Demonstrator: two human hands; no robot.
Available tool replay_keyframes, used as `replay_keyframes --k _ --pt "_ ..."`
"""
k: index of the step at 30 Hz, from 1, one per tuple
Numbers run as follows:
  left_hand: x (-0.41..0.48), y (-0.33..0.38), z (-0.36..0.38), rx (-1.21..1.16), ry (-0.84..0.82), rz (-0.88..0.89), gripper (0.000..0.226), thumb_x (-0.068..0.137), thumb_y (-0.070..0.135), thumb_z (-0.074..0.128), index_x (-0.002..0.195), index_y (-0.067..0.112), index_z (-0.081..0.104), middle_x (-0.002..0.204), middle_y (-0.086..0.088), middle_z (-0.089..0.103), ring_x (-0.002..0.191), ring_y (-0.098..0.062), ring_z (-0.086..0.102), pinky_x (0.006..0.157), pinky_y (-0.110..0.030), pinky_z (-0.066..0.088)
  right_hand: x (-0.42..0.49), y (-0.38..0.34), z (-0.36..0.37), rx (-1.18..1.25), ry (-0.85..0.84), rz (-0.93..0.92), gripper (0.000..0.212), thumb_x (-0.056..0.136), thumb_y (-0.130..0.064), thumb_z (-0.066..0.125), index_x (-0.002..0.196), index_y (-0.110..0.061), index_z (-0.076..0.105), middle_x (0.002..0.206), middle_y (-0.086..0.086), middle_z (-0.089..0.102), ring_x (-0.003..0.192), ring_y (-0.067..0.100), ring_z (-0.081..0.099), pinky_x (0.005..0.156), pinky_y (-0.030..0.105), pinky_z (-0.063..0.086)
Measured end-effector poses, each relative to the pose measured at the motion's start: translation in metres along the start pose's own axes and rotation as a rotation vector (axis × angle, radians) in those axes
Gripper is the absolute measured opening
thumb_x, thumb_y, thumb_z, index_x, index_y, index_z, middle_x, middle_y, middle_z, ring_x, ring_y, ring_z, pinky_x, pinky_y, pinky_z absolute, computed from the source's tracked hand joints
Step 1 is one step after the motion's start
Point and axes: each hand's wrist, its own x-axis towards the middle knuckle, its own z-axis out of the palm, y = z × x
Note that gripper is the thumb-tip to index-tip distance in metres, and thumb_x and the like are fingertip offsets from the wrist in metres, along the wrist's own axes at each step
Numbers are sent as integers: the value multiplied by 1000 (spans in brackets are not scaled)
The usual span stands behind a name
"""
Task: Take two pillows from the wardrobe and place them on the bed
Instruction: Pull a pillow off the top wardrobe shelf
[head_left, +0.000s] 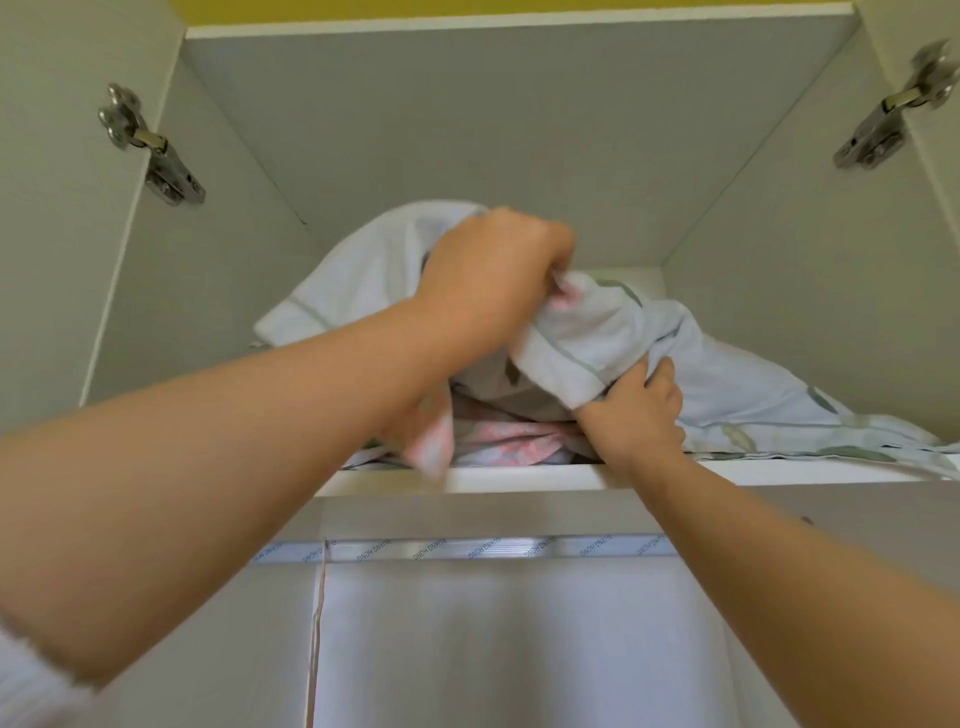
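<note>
I look up into the top compartment of a white wardrobe (467, 130). A pale blue pillow (727, 374) with a leaf print and grey piping lies heaped on the shelf. My left hand (488, 275) grips a bunched fold of its cover from above and lifts it. My right hand (634, 410) reaches under the raised edge, fingers curled on the fabric near the piping. Beneath sits a pink-patterned pillow or cloth (498, 441), mostly hidden. No bed is in view.
The shelf's front edge (519, 475) runs across the middle. Both compartment doors stand open, with metal hinges at the left (150, 145) and right (893, 114). Below the shelf are closed lower doors (493, 649) with a taped strip (467, 548).
</note>
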Motion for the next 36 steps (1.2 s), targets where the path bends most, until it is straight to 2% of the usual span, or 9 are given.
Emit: replay_keyframes --k 6,9,12,19,24,28,31,34,36 --pt "-70 -32 -7 36 -71 102 40 78 51 52 112 29 57 119 4 62 107 -29 53 77 -34 42 -6 6 -4 124 7 -104 79 84 -29 49 148 -24 4 157 12 3 143 35 9 114 54 18" --pt "-87 -60 -8 45 -210 -84 93 48 72 52 133 44 27 154 1 18 137 -27 19 104 -51 26 -10 2 -9 205 34 -113 90 72 -38 53 148 -27 5 156 12 8 143 34 13 113 54 21" --pt "-106 -80 1 -169 -368 -319 113 47 56 75 137 51 7 155 2 -5 144 -25 1 113 -53 19 -17 7 -13 87 73 -188 95 77 -28 66 148 -32 4 159 8 0 145 29 6 115 50 16" --pt "-95 -67 16 -351 128 -509 54 71 -2 62 121 18 52 122 -8 60 113 -28 52 84 -27 36 -40 -27 -19 -193 53 -592 105 67 -39 73 147 -39 6 159 0 -4 146 26 -3 116 44 6" --pt "-70 -31 -18 -487 304 -491 28 66 1 59 89 17 64 79 6 61 79 -16 57 64 -24 37 -36 -59 -37 -89 163 -622 85 72 -39 65 144 -39 19 133 1 53 132 26 39 111 48 16" --pt "-82 -10 -46 -677 75 -184 24 54 28 66 78 34 64 67 27 62 66 11 53 62 -8 39 -27 -30 -64 -4 242 -705 41 68 -38 60 109 -30 61 95 -7 62 105 28 60 95 49 40" --pt "-88 -18 -49 -752 -109 -24 39 50 58 62 88 55 54 94 40 57 99 16 43 90 -3 30 -39 5 -64 60 108 -840 38 64 -38 50 95 -22 65 85 -8 57 87 16 57 82 50 43" --pt "-89 -29 -28 -378 -405 -53 93 38 73 59 123 64 20 149 19 18 141 -6 6 116 -35 9 -48 17 -57 1 56 -848 34 63 -40 43 94 -30 54 80 -5 62 78 8 51 80 38 34" --pt "-93 -36 -6 -99 -549 -36 116 43 70 69 136 55 1 155 13 -2 145 -15 -8 116 -51 0 -51 17 -56 -63 45 -829 37 64 -42 39 89 -29 62 78 -9 55 79 11 47 82 29 19"
